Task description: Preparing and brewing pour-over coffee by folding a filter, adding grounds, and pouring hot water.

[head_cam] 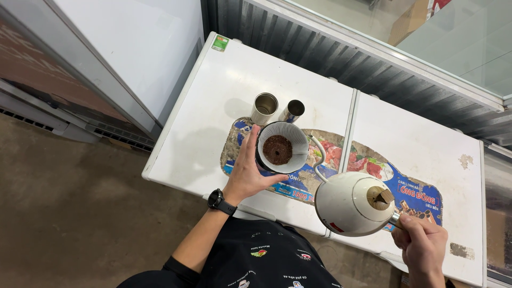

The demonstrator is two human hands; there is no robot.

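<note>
White kettle (352, 202) in right hand (421, 245), left hand (248, 173) on dripper (281, 148)

White chest freezer (213, 106) w/ two metal cups (264, 108) on lid.

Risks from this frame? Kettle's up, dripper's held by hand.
1. The left hand wraps the dripper, close to the kettle spout tip; a stray stream might scald fingers.
2. The right hand grips the kettle only by its rear handle, so it may wobble.
3. Two metal cups stand right behind the dripper; a nudge might topple them.
</note>
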